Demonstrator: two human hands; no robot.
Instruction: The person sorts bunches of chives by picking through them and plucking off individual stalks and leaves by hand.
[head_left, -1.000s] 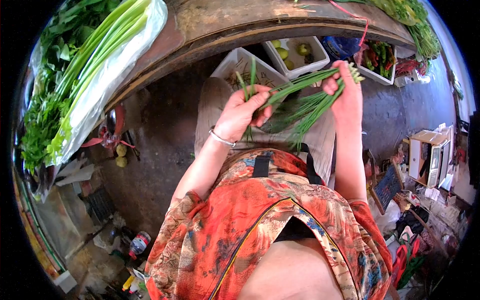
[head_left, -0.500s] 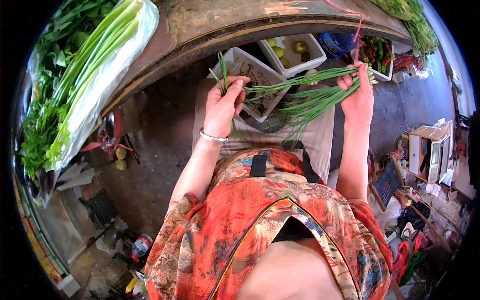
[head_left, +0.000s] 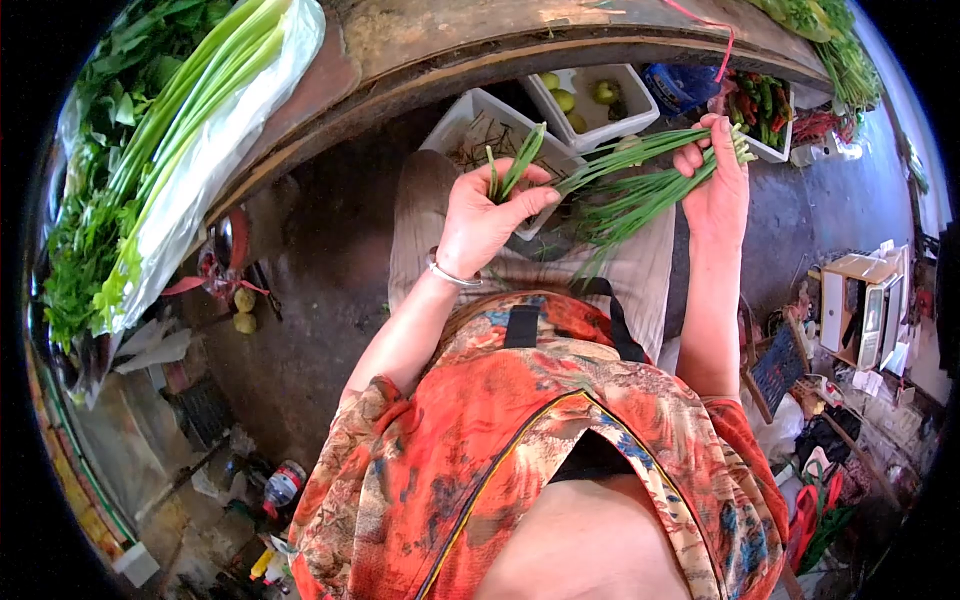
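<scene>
A bunch of green chives (head_left: 640, 205) stretches between my two hands above my lap. On its pale cut ends, my right hand (head_left: 716, 185) is closed, with the white tips poking out beyond the fingers. The blades fan out loosely to the left. My left hand (head_left: 492, 210) pinches some blades drawn out from the bunch, and a few green blades (head_left: 524, 160) stand up out of its grip. Beneath the hands is a white foam box (head_left: 440, 132) with withered scraps in it, partly hidden by my left hand.
A second white box (head_left: 648, 108) with round green fruit stands behind, beside a blue container (head_left: 680, 85) and a box of peppers (head_left: 762, 105). A wooden table (head_left: 440, 40) curves across the top. Bagged celery (head_left: 215, 130) lies at left; a small cabinet (head_left: 865, 295) is at right.
My left hand has moved to the right and turned, coming nearer the bunch. The blades in it now point up and right. My right hand has hardly moved.
</scene>
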